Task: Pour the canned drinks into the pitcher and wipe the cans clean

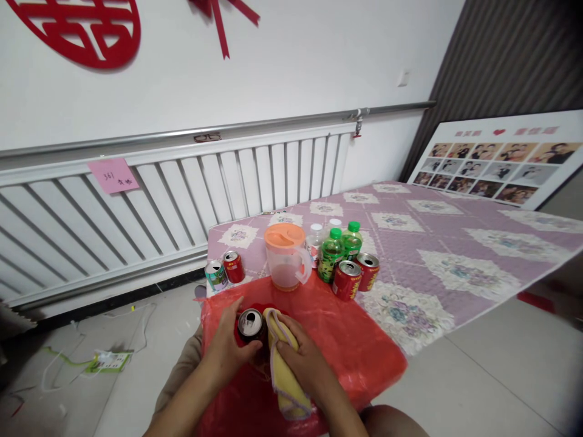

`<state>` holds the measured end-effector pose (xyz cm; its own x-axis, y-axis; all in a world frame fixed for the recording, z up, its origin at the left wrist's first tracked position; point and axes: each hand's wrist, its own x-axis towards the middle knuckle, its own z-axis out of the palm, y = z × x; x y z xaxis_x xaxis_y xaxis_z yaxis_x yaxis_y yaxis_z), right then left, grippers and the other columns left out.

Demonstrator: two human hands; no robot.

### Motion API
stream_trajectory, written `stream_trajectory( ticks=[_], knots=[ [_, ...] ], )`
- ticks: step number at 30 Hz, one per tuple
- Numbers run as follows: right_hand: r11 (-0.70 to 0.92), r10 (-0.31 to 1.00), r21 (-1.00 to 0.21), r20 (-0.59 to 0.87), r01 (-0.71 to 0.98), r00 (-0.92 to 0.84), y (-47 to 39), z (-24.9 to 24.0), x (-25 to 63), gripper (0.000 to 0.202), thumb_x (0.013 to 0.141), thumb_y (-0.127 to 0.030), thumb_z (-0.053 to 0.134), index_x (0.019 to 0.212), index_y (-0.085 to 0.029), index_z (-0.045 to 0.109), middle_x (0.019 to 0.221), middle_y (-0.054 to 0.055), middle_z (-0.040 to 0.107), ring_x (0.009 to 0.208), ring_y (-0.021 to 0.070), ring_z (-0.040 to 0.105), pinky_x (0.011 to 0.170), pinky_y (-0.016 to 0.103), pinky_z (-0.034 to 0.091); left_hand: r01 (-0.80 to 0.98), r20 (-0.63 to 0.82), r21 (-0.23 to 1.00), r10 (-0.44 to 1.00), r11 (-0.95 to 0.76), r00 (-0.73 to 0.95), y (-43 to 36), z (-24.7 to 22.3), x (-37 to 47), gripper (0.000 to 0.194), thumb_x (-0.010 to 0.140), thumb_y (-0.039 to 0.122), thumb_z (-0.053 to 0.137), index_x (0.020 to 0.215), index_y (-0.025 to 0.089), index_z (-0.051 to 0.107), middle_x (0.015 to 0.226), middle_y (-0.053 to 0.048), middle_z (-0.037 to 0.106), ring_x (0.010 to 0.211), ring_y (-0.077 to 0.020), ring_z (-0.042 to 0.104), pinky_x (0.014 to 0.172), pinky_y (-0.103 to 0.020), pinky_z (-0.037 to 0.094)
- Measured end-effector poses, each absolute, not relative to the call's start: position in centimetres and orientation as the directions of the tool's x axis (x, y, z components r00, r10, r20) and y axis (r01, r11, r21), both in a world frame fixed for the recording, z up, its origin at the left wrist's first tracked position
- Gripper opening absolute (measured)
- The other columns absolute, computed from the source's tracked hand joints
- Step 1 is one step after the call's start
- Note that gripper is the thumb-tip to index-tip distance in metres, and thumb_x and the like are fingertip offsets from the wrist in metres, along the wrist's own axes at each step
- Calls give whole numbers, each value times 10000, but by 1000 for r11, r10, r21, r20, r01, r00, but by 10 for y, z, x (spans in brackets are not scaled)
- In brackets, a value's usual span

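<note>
A dark drink can, opened at the top, stands over the red plastic sheet in front of me. My left hand curves round its left side, thumb in front and fingers behind. In my right hand is a folded yellow cloth with a pale purple edge, its upper end beside the can's right side. The can's lower part is hard to make out against the red.
Behind the sheet stands a clear pitcher with an orange lid. To its right are green bottles and red cans; to its left, a red can and a teal can. A patterned tablecloth covers the table. A radiator lines the wall.
</note>
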<state>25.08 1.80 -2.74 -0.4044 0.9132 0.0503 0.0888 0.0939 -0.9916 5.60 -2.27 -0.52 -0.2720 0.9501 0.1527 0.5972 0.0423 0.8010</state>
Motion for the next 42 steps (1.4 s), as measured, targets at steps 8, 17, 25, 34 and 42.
stream_trajectory(
  ticks=[8, 17, 25, 34, 42],
  knots=[
    [103, 917, -990, 58, 96, -395, 17, -24, 253, 556, 780, -171, 558, 1329, -251, 574, 1447, 51, 517, 1346, 221, 456, 1149, 410, 321, 594, 181, 804, 963, -29, -198, -22, -2, 57, 770, 610, 202, 685, 1341, 205, 443, 1245, -106, 608, 1146, -303, 610, 1021, -512, 472],
    [94, 922, -994, 64, 59, -383, 19, -24, 253, 547, 788, -179, 566, 1330, -258, 568, 1429, 46, 540, 1323, 223, 485, 1144, 414, 333, 513, 75, 858, 996, -41, -47, -20, -2, 53, 839, 643, 142, 576, 1439, 176, 312, 1430, -146, 500, 1329, -275, 487, 1150, -491, 340],
    [104, 918, -990, 61, 90, -392, 18, -24, 253, 563, 784, -179, 543, 1345, -236, 555, 1449, 63, 511, 1325, 224, 478, 1136, 409, 343, 678, 186, 734, 946, 45, -265, -17, -2, 62, 853, 593, 284, 739, 1368, 131, 419, 1163, -122, 590, 1115, -317, 589, 1000, -534, 462],
    [104, 920, -988, 53, 111, -389, 19, -24, 254, 563, 775, -183, 550, 1336, -228, 566, 1444, 79, 515, 1327, 239, 474, 1132, 425, 344, 625, 170, 779, 975, -42, -146, -18, 0, 56, 777, 634, 170, 641, 1379, 182, 421, 1253, -109, 597, 1183, -282, 583, 1056, -489, 440],
    [77, 923, -994, 39, 84, -382, 20, -25, 253, 557, 783, -185, 557, 1336, -247, 566, 1435, 56, 529, 1308, 220, 498, 1129, 401, 352, 576, 109, 815, 992, -56, -57, -19, 6, 54, 841, 634, 123, 611, 1432, 211, 360, 1381, -117, 551, 1303, -289, 513, 1120, -497, 381]
  ],
)
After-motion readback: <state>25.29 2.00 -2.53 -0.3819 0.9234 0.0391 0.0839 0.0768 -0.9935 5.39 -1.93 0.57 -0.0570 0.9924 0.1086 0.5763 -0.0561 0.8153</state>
